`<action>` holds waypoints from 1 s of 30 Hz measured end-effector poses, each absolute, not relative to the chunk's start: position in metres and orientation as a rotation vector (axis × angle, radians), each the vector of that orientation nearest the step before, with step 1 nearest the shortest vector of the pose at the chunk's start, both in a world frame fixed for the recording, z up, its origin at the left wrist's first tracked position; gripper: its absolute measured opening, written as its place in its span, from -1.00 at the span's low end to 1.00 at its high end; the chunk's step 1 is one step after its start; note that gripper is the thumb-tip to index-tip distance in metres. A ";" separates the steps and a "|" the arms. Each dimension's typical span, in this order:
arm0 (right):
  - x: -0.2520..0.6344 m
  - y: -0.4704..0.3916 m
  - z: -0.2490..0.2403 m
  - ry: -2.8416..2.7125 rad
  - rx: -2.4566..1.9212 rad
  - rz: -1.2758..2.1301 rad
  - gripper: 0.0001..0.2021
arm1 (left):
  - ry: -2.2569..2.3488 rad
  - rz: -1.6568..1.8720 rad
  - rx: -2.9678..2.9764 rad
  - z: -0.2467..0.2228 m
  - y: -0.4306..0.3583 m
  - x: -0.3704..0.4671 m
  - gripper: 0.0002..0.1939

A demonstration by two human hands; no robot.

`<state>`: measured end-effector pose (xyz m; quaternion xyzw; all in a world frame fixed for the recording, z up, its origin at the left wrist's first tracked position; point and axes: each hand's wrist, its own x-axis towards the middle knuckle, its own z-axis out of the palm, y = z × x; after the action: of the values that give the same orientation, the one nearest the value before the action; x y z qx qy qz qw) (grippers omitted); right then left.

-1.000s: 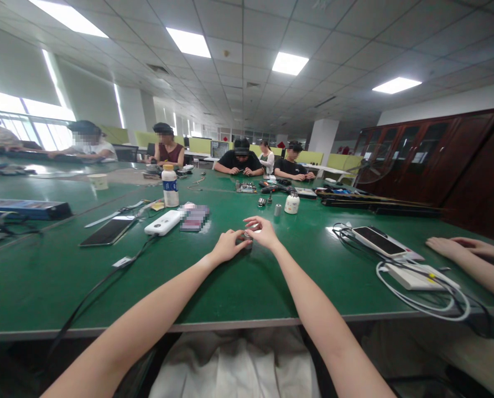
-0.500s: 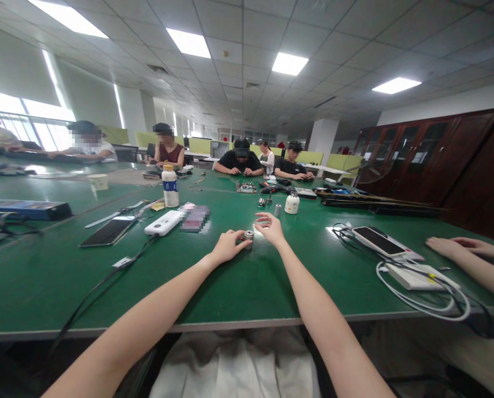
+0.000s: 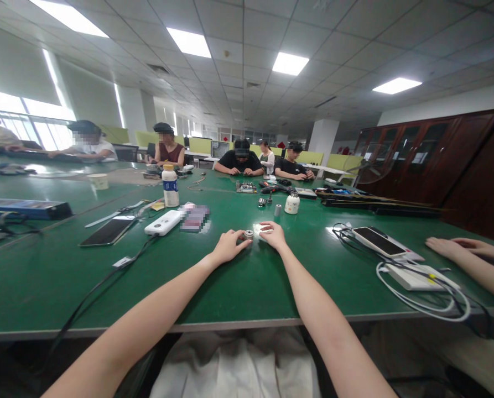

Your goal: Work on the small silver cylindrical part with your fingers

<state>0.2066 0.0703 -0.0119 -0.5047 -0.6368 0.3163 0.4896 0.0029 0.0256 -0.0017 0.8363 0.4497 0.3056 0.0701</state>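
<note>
A small round metal part (image 3: 249, 235) stands upright on the green table (image 3: 230, 287), and the thumb and fingers of my left hand (image 3: 229, 246) grip it from the left. Just to the right of it is my right hand (image 3: 274, 236), fingers curved and apart, holding nothing that I can make out. Beyond the right hand a small grey metal cylinder (image 3: 277, 210) stands on the table, beside a short white jar (image 3: 292, 203). Several small metal pieces (image 3: 262, 203) lie to the left of the cylinder.
To the left are a white bottle (image 3: 171, 188), a white power bank (image 3: 162, 223) with a cable, and a dark phone (image 3: 108, 231). At the right lie another phone (image 3: 379, 241), a white box (image 3: 416, 275) with looped cables, and another person's hands (image 3: 448, 246). People sit across the table.
My right hand has come down a little, its fingers lower and nearer the table. My left hand still grips the metal part in the same place.
</note>
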 end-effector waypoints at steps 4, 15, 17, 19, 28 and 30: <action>0.196 0.064 0.007 -1.567 -1.068 0.742 -0.71 | 1.347 0.922 2.517 -0.003 0.027 0.002 -0.64; 0.176 0.048 0.019 -1.637 -0.894 0.742 -0.62 | 1.335 0.923 2.537 -0.005 0.029 0.002 -0.72; 0.175 0.048 0.018 -1.646 -0.905 0.724 -0.63 | 1.333 0.922 2.538 -0.005 0.029 0.002 -0.72; 0.173 0.047 0.018 -1.655 -0.921 0.705 -0.64 | 1.330 0.920 2.539 -0.005 0.030 0.002 -0.70; 0.167 0.046 0.014 -1.660 -0.970 0.639 -0.71 | 1.329 0.902 2.550 -0.008 0.033 0.001 -0.66; 0.168 0.045 0.015 -1.667 -0.968 0.631 -0.70 | 1.331 0.901 2.550 -0.007 0.033 0.001 -0.65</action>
<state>0.1682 0.0454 0.0152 -0.4051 -0.6977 0.2642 0.5285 0.0009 0.0325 -0.0073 0.8442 0.4408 0.2983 0.0635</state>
